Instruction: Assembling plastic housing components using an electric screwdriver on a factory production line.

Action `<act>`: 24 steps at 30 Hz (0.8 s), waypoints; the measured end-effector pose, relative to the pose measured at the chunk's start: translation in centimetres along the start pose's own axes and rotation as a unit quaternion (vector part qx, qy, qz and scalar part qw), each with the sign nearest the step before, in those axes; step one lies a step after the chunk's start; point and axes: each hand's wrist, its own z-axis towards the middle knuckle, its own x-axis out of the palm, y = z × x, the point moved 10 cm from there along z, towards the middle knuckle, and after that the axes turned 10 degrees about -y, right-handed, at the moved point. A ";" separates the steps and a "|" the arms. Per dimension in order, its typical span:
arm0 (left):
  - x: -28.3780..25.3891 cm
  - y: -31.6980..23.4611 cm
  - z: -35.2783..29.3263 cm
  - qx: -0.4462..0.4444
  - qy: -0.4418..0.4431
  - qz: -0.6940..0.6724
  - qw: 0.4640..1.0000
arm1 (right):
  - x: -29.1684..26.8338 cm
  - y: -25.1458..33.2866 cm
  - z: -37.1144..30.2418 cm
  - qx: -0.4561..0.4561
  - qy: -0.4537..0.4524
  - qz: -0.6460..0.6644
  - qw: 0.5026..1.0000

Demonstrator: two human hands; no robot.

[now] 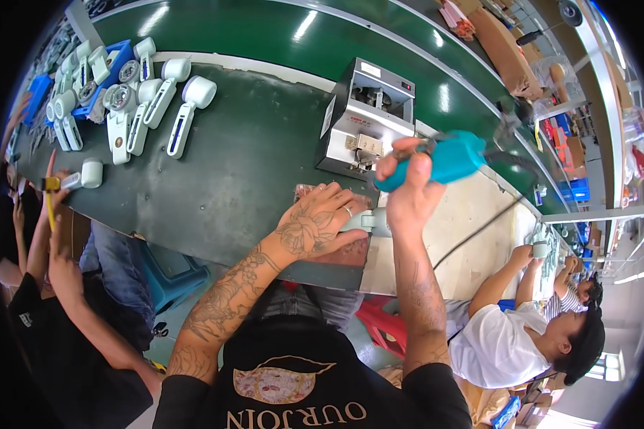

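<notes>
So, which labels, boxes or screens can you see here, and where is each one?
Label: small white rectangle on top of the grey machine.
Sticker: white strip on the machine's left side.
Cardboard boxes: brown, beyond the green belt, upper right.
No screens visible.

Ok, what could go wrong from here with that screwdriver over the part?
1. The left hand pins the pale grey plastic part right beneath the teal electric screwdriver in the right hand; a slip could hit fingers.
2. The black power cord trails across the table and could snag.
3. The part sits near the dark green table's edge and might slide off.
</notes>
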 end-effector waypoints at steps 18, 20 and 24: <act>0.8 0.5 -0.1 -0.025 0.053 -0.020 0.998 | -3.3 -0.8 -2.6 0.035 0.028 0.007 0.999; 0.7 0.4 -0.1 -0.016 0.041 -0.012 0.999 | -3.2 -1.1 -2.7 0.038 0.022 0.005 0.999; 0.1 -0.1 0.4 0.005 -0.013 -0.010 1.000 | -3.2 -1.1 -2.5 0.023 0.023 0.027 0.999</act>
